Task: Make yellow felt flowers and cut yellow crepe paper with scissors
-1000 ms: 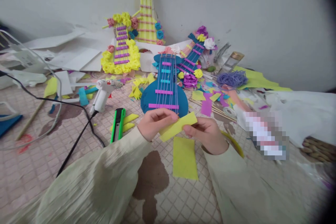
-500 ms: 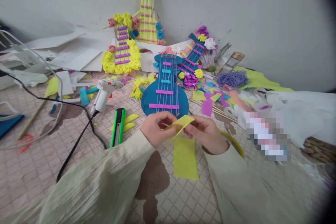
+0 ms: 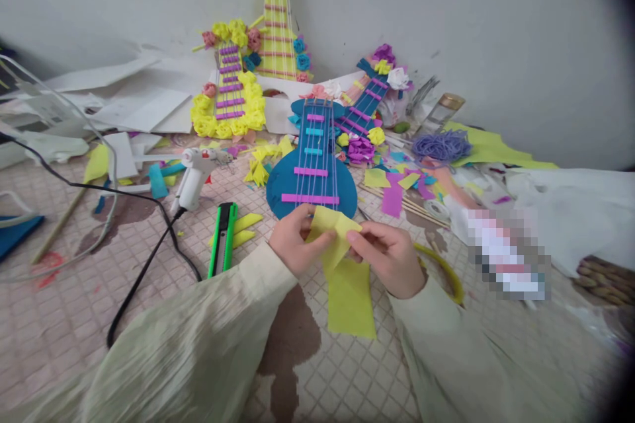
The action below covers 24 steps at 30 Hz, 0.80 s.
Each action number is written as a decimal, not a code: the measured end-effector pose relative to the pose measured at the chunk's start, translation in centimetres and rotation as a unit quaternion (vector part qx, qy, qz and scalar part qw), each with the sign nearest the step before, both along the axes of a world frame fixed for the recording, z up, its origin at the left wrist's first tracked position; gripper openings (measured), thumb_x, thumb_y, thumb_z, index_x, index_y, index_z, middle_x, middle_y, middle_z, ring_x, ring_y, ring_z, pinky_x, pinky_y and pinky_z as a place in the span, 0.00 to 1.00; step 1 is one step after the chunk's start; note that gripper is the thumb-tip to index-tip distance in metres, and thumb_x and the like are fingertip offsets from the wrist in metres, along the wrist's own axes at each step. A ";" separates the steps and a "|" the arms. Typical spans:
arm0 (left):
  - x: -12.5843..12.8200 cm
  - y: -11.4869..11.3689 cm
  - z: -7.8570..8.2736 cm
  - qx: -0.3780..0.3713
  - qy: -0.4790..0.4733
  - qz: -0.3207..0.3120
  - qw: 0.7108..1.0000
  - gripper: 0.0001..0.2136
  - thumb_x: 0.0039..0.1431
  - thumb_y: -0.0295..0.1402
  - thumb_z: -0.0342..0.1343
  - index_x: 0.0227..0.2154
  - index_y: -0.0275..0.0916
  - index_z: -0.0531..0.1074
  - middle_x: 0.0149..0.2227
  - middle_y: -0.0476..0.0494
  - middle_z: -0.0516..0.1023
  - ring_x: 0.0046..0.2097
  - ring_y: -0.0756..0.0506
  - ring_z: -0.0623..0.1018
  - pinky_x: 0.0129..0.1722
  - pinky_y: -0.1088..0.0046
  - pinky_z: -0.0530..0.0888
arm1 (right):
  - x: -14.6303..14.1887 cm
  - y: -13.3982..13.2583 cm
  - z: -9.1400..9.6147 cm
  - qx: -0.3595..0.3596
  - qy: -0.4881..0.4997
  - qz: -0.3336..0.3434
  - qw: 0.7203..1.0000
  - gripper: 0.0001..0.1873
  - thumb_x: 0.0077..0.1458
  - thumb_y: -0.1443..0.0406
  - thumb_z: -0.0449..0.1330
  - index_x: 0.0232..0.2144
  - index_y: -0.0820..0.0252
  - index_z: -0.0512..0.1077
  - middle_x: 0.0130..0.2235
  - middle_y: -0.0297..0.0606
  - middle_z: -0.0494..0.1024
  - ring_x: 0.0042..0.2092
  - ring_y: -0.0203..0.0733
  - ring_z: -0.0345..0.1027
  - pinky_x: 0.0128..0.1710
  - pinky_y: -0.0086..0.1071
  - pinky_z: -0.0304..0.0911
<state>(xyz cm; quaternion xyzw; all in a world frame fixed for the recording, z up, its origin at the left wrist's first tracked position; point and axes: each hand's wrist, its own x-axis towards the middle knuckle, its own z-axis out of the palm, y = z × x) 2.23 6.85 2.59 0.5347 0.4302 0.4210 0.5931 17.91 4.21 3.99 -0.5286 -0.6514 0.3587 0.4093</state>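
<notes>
Between my two hands is a small creased piece of yellow crepe paper [image 3: 333, 228]. My left hand [image 3: 295, 241] pinches its left side, thumb across the front. At its right edge, my right hand [image 3: 391, 254] grips it between thumb and fingers. A second yellow paper strip [image 3: 351, 304] lies flat on the table just below, its top end partly covered by the held piece. Right behind my hands rests a blue toy guitar [image 3: 312, 178] with purple strings and pink and light blue bars.
A green utility knife [image 3: 223, 238] and a white glue gun [image 3: 195, 178] with a black cord lie to the left. Paper-flower guitars [image 3: 228, 109] lean at the back wall. Purple yarn [image 3: 441, 145], wooden sticks [image 3: 417, 211] and paper scraps [image 3: 391, 195] lie right.
The held yellow paper has been turned and opened out, so its face now shows toward me. My right hand has shifted slightly, with its thumb now on the paper's edge.
</notes>
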 end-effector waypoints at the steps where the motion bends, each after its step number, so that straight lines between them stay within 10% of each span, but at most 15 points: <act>1: 0.0 0.0 0.1 -0.025 -0.013 -0.014 1.000 0.12 0.41 0.34 0.58 0.31 0.37 0.66 0.26 0.47 0.75 0.28 0.47 0.75 0.26 0.73 0.71 | 0.0 0.0 0.0 -0.006 0.009 0.005 1.000 0.13 0.49 0.61 0.55 0.17 0.61 0.66 0.18 0.31 0.66 0.22 0.33 0.60 0.22 0.28 0.56; 16: 0.3 0.1 0.1 -0.136 -0.057 0.005 0.989 0.10 0.36 0.33 0.61 0.26 0.34 0.74 0.25 0.44 0.77 0.26 0.47 0.75 0.25 0.72 0.72 | -0.2 0.7 -0.8 -0.016 0.059 -0.108 0.992 0.08 0.42 0.62 0.61 0.23 0.61 0.69 0.19 0.29 0.65 0.19 0.30 0.55 0.18 0.27 0.54; 24: 0.3 0.0 0.2 -0.144 -0.025 0.006 0.989 0.04 0.40 0.32 0.59 0.21 0.36 0.76 0.21 0.46 0.75 0.22 0.50 0.72 0.19 0.77 0.68 | -0.7 0.1 -0.9 0.152 -0.089 -0.101 0.979 0.01 0.47 0.68 0.58 0.25 0.59 0.68 0.18 0.27 0.57 0.21 0.31 0.53 0.23 0.28 0.55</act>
